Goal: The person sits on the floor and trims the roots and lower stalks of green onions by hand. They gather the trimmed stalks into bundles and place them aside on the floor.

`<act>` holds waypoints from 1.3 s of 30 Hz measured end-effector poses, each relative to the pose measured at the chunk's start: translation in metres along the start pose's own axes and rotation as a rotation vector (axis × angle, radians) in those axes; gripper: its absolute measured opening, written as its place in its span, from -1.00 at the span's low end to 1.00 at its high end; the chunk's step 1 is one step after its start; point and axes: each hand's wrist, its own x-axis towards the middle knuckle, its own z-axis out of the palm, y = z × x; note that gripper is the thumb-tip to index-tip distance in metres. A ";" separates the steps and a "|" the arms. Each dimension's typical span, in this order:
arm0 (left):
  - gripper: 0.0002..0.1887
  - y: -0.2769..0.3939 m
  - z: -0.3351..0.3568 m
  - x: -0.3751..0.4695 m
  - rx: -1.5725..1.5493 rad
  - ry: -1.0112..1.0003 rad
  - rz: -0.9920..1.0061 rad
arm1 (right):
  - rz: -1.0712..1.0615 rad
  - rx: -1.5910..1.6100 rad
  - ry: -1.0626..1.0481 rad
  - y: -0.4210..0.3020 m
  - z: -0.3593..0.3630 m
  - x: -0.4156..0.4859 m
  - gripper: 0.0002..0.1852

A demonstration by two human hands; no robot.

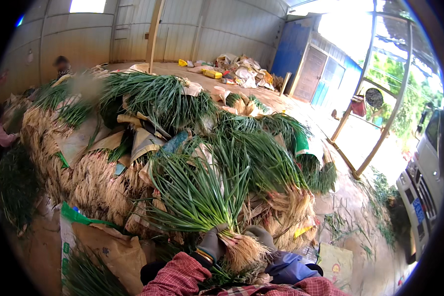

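Note:
A bunch of green onions (pixel 203 196) is in front of me, its long green leaves fanned away and its pale roots (pixel 246 251) towards me. My left hand (pixel 213 242), in a grey glove, is closed around the stems just above the roots. Behind the roots, on their right side, is my right hand (pixel 262 236), also gloved; its fingers are largely hidden, so its grip does not show. Just beyond, more bunched green onions (pixel 277 162) lie on a large heap, with thick roots (pixel 292 211) hanging down its near side.
At lower left stands a woven sack (pixel 107 248) beside loose leaves (pixel 90 275). A flat sack (pixel 336 259) lies on the floor at right, near a parked vehicle (pixel 420 196). A person in pink (pixel 0 137) works at far left; another person (pixel 62 68) is behind the heap.

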 end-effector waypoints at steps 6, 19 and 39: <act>-0.70 0.004 0.014 -0.011 -0.004 -0.080 -0.010 | 0.467 0.895 -0.299 0.040 0.021 0.066 -0.58; -0.83 0.022 -0.004 -0.021 -0.044 -0.146 0.115 | 0.415 1.114 -0.368 -0.081 0.039 0.062 -0.45; -0.60 0.061 -0.154 0.037 0.057 -0.071 0.467 | 0.388 1.012 -0.111 -0.044 -0.008 0.025 -0.43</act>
